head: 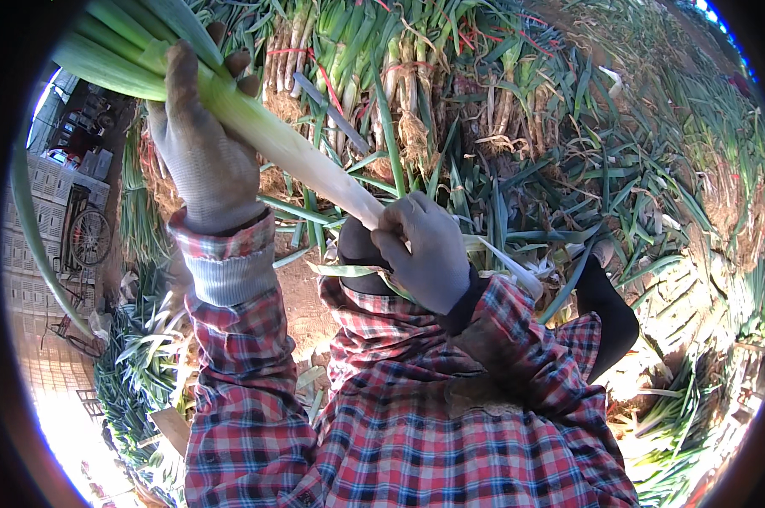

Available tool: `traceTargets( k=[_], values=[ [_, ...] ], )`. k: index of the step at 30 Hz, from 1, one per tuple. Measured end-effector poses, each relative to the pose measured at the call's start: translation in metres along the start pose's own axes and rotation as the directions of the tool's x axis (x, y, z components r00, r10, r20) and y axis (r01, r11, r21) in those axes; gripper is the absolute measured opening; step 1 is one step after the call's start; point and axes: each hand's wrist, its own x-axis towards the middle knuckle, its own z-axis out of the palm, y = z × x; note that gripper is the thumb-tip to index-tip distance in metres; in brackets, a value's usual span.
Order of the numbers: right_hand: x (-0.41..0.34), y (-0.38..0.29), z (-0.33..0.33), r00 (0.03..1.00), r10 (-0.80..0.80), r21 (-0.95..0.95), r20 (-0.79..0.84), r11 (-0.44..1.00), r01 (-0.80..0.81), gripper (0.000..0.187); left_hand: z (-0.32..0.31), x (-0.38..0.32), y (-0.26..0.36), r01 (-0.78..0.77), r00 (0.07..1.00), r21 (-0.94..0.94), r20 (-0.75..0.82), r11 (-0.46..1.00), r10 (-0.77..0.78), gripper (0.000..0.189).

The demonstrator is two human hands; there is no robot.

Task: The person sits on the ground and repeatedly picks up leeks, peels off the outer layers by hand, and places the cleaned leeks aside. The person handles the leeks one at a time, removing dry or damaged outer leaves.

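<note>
A thick green onion stalk [306, 159] runs diagonally in front of me, green leaves at upper left and white end at lower right. My gloved left hand [207, 149] is wrapped around it where green turns to white. At the white end, my gloved right hand [430, 251] pinches with thumb and curled fingers; the very tip is hidden behind them. A pale green leaf strip [344, 270] sticks out beneath the right hand, and whether that hand holds it I cannot tell. My knee, under dark cloth, lies just behind the stalk's end.
Tied bundles of green onions [414, 95] with red string stand ahead. Loose leaves [515, 197] litter the ground there. Green onions [668, 438] lie at lower right, with more [153, 355] at left. Plastic crates [36, 222] and a bicycle [90, 235] stand far left.
</note>
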Motion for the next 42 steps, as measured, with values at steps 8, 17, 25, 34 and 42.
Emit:
traceTargets(
  k=[8, 17, 25, 34, 42],
  values=[
    [-0.055, 0.034, -0.038, 0.981, 0.064, 0.591, 0.182, 0.79, -0.161, 0.02, -0.016, 0.019, -0.016, 0.092, 0.985, 0.035, -0.148, 0.995, -0.086, 0.036],
    [-0.113, 0.104, -0.101, 0.88, 0.403, 0.074, 0.253, 0.898, -0.433, 0.014, -0.13, 0.087, -0.046, 0.446, 0.895, -0.431, 0.222, 0.785, -0.386, 0.043],
    [-0.098, 0.063, -0.074, 0.932, 0.189, -0.328, 0.31, 0.941, -0.082, 0.019, -0.172, 0.105, -0.05, 0.353, 0.929, -0.273, -0.013, 0.895, -0.37, 0.048],
    [-0.156, 0.05, -0.132, 0.916, 0.156, 0.059, 0.37, 0.98, -0.19, 0.017, -0.167, 0.066, -0.133, 0.402, 0.75, -0.157, -0.509, 0.902, -0.422, 0.035],
    [-0.209, 0.052, -0.172, 0.78, 0.502, -0.326, 0.374, 0.858, -0.396, 0.039, -0.209, 0.088, -0.131, 0.35, 0.722, -0.04, -0.625, 0.936, -0.297, 0.031]
  ],
)
